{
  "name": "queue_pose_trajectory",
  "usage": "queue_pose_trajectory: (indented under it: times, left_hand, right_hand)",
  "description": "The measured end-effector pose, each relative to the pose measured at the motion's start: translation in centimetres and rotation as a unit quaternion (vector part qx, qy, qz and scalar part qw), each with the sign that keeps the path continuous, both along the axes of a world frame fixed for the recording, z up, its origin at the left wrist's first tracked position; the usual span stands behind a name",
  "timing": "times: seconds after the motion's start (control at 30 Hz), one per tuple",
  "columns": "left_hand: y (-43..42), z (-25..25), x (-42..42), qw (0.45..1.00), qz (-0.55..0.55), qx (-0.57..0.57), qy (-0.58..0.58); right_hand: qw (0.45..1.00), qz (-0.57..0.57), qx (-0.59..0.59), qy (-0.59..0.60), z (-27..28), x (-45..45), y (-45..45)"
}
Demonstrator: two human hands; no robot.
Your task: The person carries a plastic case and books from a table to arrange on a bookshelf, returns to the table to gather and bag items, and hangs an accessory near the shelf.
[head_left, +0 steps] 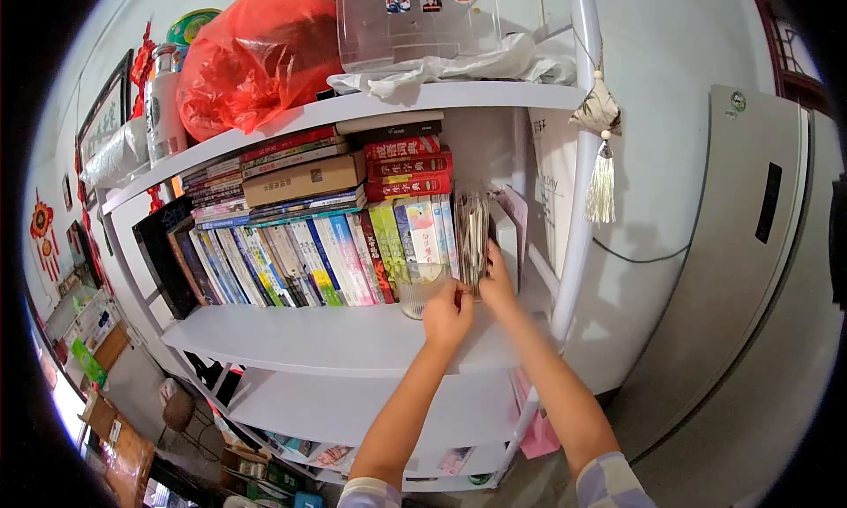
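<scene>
Shelved: upright multicoloured paper books (304,261). Seemingly unfinished: clear ribbed cup (415,298), your left hand (448,316) curled beside it; clear stick-filled holder (473,230), your right hand (498,277) alongside, both grips unclear.

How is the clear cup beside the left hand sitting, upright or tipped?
Upright: the clear cup beside the left hand has its rim on top and its base down at the shelf.
</scene>
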State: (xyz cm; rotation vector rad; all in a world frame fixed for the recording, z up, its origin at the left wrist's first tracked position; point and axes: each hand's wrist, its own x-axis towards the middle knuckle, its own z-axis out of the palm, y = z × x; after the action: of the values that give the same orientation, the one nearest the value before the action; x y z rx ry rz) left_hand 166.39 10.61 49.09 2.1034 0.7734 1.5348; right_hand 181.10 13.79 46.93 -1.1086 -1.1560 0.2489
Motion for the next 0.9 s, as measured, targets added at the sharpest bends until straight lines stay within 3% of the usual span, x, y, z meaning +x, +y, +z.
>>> queue_pose_trajectory:
  times: [0.17,0.3,0.53,0.73,0.8,0.87,0.9]
  left_hand:
    - [0.5,-0.4,0.3,0.998,-0.022,0.028,-0.054]
    - [0.1,-0.3,0.4,0.996,-0.043,0.053,-0.049]
    - [-0.8,-0.2,0.6,0.995,-0.087,0.052,-0.016]
    - [-2.8,-1.8,-0.7,0.934,-0.186,0.304,0.037]
    - [-6.3,-3.7,-2.4,0.901,-0.271,0.338,-0.012]
    - [-9.7,-6.4,-5.2,0.866,-0.269,0.422,0.006]
    - [-11.2,-7.4,-7.0,0.867,-0.298,0.395,0.051]
  right_hand:
    - [0.996,-0.031,-0.012,-0.085,0.7,-0.5,-0.2]
    - [0.996,0.079,0.030,-0.027,-0.3,-0.2,0.9]
    - [0.977,-0.086,-0.135,-0.143,-0.2,-1.2,-0.7]
    - [0.961,-0.160,-0.177,-0.139,0.3,-2.1,-1.3]
    - [0.958,-0.168,-0.182,-0.147,0.5,-1.7,-0.9]
    - [0.948,-0.201,-0.197,-0.145,0.5,-2.1,-1.1]
    - [0.947,-0.200,-0.209,-0.140,0.9,-2.2,-1.2]
